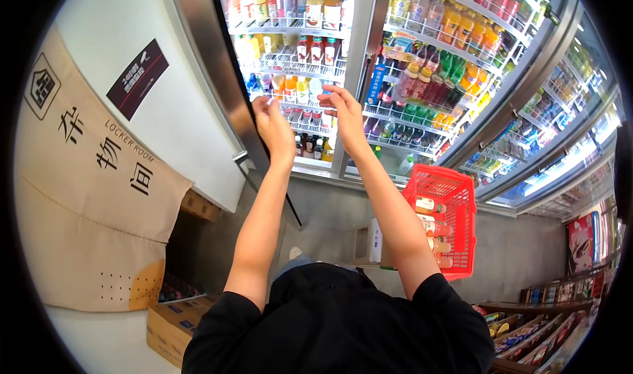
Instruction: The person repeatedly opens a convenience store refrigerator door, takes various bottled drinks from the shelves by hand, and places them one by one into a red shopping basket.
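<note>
Both arms reach forward to an open drinks fridge (287, 61) with bottles on its wire shelves. My left hand (275, 131) is at the left side of the opening, its fingers bent and pressed together near the door frame. Whatever may be between its fingertips is too small to make out. Opposite it, my right hand (347, 118) is half curled with its fingers apart, and I see nothing held in it. Behind the hands, orange and yellow juice bottles (290, 86) stand on a lower shelf. Red-labelled bottles (316, 50) are on the shelf above.
A red shopping basket (470, 226) with several juice bottles (432, 226) is at my right, beside an open cardboard box (364, 243). More glass-doored fridges (422, 64) run rightward. A cloth curtain (86, 196) hangs at left above a carton (173, 328). Snack racks (541, 334) stand lower right.
</note>
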Available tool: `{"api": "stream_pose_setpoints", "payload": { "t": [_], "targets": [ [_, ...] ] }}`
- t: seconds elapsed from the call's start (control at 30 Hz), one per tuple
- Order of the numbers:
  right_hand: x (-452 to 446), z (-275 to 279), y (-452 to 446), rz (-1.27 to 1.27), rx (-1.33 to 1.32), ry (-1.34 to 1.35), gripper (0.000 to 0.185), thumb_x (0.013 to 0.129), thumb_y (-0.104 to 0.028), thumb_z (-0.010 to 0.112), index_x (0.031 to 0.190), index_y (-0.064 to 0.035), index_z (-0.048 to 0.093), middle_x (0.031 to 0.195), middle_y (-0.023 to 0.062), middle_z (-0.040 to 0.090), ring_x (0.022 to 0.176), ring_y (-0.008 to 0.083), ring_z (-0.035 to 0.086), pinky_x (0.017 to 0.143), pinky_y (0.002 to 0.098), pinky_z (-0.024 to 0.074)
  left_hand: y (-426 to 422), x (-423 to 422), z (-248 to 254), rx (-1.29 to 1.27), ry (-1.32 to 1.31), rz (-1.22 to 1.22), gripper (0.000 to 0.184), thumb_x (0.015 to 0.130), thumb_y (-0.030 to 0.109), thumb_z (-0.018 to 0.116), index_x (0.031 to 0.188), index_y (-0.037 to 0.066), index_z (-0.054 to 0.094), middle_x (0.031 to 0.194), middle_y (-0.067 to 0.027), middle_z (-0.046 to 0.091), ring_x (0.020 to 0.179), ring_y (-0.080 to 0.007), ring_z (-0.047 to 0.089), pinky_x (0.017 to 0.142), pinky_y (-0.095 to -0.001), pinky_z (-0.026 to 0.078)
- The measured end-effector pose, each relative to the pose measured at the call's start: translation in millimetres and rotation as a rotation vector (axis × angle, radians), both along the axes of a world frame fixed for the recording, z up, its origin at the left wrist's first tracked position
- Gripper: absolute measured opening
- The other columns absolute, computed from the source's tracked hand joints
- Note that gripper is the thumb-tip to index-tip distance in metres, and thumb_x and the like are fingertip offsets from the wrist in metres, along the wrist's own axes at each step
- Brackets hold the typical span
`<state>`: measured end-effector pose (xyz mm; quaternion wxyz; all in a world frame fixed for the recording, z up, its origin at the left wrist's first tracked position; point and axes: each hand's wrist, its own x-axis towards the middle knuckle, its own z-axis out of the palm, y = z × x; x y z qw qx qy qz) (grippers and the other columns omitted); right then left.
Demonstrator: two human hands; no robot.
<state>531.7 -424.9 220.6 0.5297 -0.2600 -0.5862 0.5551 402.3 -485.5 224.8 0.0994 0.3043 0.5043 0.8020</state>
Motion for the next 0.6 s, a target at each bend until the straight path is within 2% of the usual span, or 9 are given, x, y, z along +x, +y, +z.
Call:
{"api": "stream_pose_setpoints", "payload": {
  "t": [0.07, 0.13, 0.17, 0.2, 0.27, 0.33, 0.47, 0.6],
  "targets": [
    [-7.8, -2.4, 3.4, 0.014, 0.003, 0.012, 0.029, 0.101, -0.020, 0.046, 0.120, -0.0041, 0.061, 0.103, 0.0079, 0.069, 0.094, 0.0138, 0.063, 0.081, 0.0275, 0.0478, -16.3, -19.4, -3.6, -0.062, 0.022, 0.112, 0.021, 0.094, 0.016, 0.052, 0.109, 0.001, 0.049, 0.094, -0.0106, 0.053, 0.082, -0.0199, 0.051, 0.080, -0.0334, 0.043],
    [-12.1, -6.3, 8.1, 0.033, 0.007, 0.019, 0.030, 0.101, -0.020, 0.045, 0.121, -0.0040, 0.060, 0.103, 0.0080, 0.069, 0.094, 0.0139, 0.063, 0.081, 0.0274, 0.0477, -28.6, -35.4, 0.3, -0.094, 0.041, 0.264, 0.025, 0.092, 0.014, 0.055, 0.111, 0.001, 0.047, 0.100, -0.0088, 0.046, 0.092, -0.0183, 0.046, 0.087, -0.0319, 0.038],
    [-13.9, -8.0, 11.1, 0.040, 0.014, 0.022, 0.030, 0.101, -0.020, 0.045, 0.121, -0.0038, 0.060, 0.104, 0.0081, 0.069, 0.094, 0.0140, 0.064, 0.081, 0.0273, 0.0475, -29.2, -46.4, -1.1, -0.057, -0.026, 0.276, 0.027, 0.090, 0.015, 0.057, 0.110, 0.001, 0.046, 0.100, -0.0089, 0.044, 0.092, -0.0191, 0.044, 0.087, -0.0332, 0.037],
    [-15.7, -8.7, 13.1, 0.042, 0.002, 0.022, 0.030, 0.101, -0.020, 0.045, 0.121, -0.0036, 0.060, 0.104, 0.0082, 0.069, 0.094, 0.0137, 0.063, 0.082, 0.0269, 0.0474, -25.1, -57.8, -3.3, -0.056, 0.065, 0.434, 0.026, 0.089, 0.014, 0.057, 0.108, 0.001, 0.045, 0.099, -0.0083, 0.042, 0.093, -0.0198, 0.043, 0.088, -0.0336, 0.037],
    [-21.4, -9.6, 18.5, 0.047, -0.032, 0.023, 0.030, 0.100, -0.019, 0.045, 0.121, -0.0039, 0.061, 0.104, 0.0083, 0.069, 0.094, 0.0134, 0.063, 0.082, 0.0268, 0.0476, -15.3, -72.0, -11.5, -0.069, 0.117, 0.463, 0.028, 0.088, 0.015, 0.056, 0.109, 0.001, 0.044, 0.105, -0.0111, 0.043, 0.092, -0.0232, 0.044, 0.086, -0.0368, 0.037],
    [-29.6, -12.5, 26.5, 0.045, -0.043, 0.023, 0.029, 0.100, -0.019, 0.045, 0.121, -0.0041, 0.061, 0.104, 0.0082, 0.069, 0.094, 0.0133, 0.063, 0.082, 0.0267, 0.0476, 0.4, -75.5, -12.0, -0.098, 0.115, 0.435, 0.026, 0.088, 0.014, 0.057, 0.108, 0.002, 0.046, 0.105, -0.0101, 0.043, 0.090, -0.0219, 0.044, 0.084, -0.0353, 0.038],
    [-46.9, -17.2, 55.3, 0.050, -0.043, 0.010, 0.029, 0.100, -0.018, 0.045, 0.121, -0.0045, 0.061, 0.103, 0.0074, 0.069, 0.093, 0.0132, 0.063, 0.080, 0.0269, 0.0480, 54.9, -93.6, -22.9, -0.046, 0.050, 0.166, 0.026, 0.086, 0.009, 0.058, 0.110, 0.003, 0.049, 0.107, -0.0094, 0.046, 0.080, -0.0175, 0.043, 0.078, -0.0331, 0.040],
    [-60.6, -10.1, 76.4, 0.017, -0.071, -0.025, 0.030, 0.101, -0.018, 0.044, 0.122, -0.0046, 0.061, 0.103, 0.0070, 0.068, 0.092, 0.0132, 0.063, 0.079, 0.0268, 0.0477, 98.7, -106.2, 0.9, -0.011, 0.086, 0.000, 0.022, 0.088, 0.009, 0.056, 0.108, 0.004, 0.052, 0.102, -0.0085, 0.051, 0.080, -0.0146, 0.046, 0.074, -0.0317, 0.042]
  ]
}}
